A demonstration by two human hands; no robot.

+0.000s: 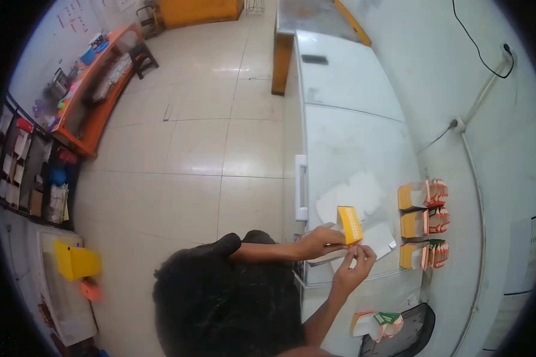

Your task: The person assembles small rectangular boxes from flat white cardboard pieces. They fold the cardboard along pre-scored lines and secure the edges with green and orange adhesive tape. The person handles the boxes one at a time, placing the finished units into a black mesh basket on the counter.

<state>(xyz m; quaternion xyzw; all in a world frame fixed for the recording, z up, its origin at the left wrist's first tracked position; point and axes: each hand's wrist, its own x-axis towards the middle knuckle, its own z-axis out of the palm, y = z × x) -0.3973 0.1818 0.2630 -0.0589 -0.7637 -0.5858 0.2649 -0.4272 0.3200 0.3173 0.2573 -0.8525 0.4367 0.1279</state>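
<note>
My left hand (323,243) grips a small yellow paper carton (350,225) with white print, its fingers closed on the side nearest me. The fingers of my right hand (354,268) are pinched together at the carton's lower corner. Both hands are above the white lid of a chest freezer (351,140). White flat paper pieces (354,196) lie on the lid just beyond the carton, and a white sheet or flat stack (378,241) lies beside it. What exactly the right fingertips press is too small to make out.
Three rows of nested yellow, white and red cartons (414,226) stand along the wall to the right. More cartons (376,324) rest at a black tray (420,327) near the lower right. A dark flat object (314,59) lies on the freezer's far end.
</note>
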